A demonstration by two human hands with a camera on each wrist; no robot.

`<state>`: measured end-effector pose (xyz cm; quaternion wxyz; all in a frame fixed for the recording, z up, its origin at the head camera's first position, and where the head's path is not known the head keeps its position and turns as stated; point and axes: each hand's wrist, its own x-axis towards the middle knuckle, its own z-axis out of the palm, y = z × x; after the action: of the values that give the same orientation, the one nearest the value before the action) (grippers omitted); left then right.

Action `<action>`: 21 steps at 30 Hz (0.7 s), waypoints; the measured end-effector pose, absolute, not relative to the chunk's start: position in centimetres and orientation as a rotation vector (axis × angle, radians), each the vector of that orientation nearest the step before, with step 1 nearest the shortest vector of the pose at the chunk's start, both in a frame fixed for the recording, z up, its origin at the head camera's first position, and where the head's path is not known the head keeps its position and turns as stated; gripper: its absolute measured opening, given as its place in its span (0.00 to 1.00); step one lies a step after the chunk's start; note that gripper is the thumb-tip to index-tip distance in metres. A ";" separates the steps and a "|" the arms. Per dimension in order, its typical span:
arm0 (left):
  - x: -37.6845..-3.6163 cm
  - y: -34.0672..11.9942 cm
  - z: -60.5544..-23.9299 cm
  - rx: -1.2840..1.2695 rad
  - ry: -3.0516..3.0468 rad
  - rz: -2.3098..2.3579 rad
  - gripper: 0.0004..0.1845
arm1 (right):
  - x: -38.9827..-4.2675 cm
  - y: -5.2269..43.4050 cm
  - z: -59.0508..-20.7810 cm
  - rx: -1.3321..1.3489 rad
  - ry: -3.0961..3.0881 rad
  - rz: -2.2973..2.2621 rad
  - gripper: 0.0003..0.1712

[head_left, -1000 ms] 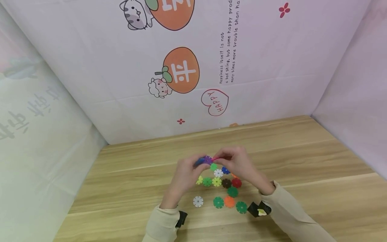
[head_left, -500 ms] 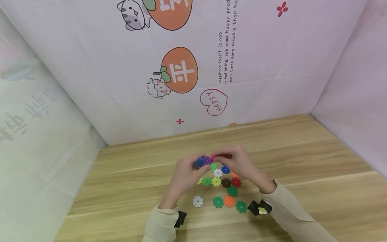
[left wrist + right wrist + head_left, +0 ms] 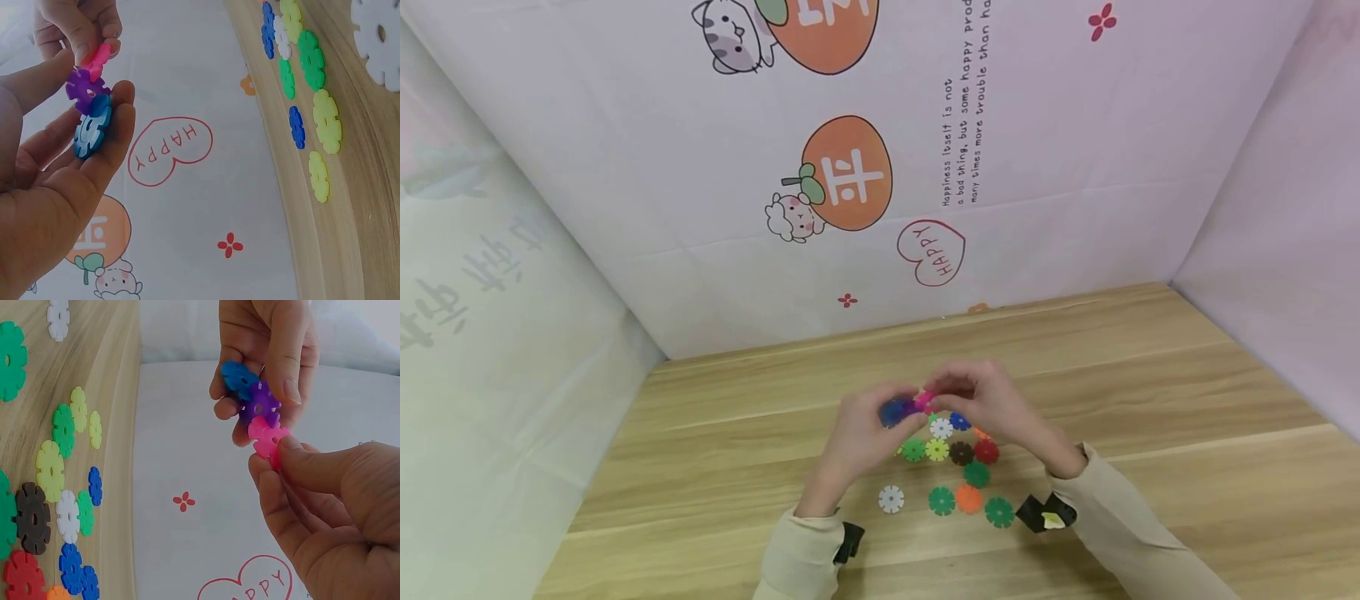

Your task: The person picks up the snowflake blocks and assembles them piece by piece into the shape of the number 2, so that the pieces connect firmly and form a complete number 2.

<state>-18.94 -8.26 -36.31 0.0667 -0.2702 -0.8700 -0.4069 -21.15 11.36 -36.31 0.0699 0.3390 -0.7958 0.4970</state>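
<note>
In the head view my left hand (image 3: 861,429) and right hand (image 3: 988,404) meet above the wooden table. My left fingers and thumb hold a blue notched snowflake disc (image 3: 92,130) and a purple one (image 3: 259,407), which overlap at their notched edges. Between thumb and fingers, my right hand pinches a pink snowflake disc (image 3: 265,436). The pink disc meets the purple one's edge; how deep their slots sit is too small to tell. All three form a short row, blue to pink, held off the table.
Loose snowflake discs lie flat below the hands, among them yellow (image 3: 937,450), brown (image 3: 961,453), red (image 3: 987,452) and orange (image 3: 969,499). A white disc (image 3: 891,499) sits apart at the left. Behind the table (image 3: 760,400) rises a printed cloth wall (image 3: 1037,167).
The pink disc, edge-on earlier, now shows its face, while the purple disc has turned and is partly covered by the left fingers. Both hands have stayed nearly in place.
</note>
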 end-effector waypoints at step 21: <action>-19.3 -8.8 -36.3 -0.747 -2.665 -1.264 0.17 | -22.2 11.2 -37.8 0.896 -2.411 1.524 0.11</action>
<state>-19.31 -8.83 -36.29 0.0492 -0.2453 -0.8748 -0.4148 -22.18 11.21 -37.78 0.0761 0.2988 -0.8042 0.5082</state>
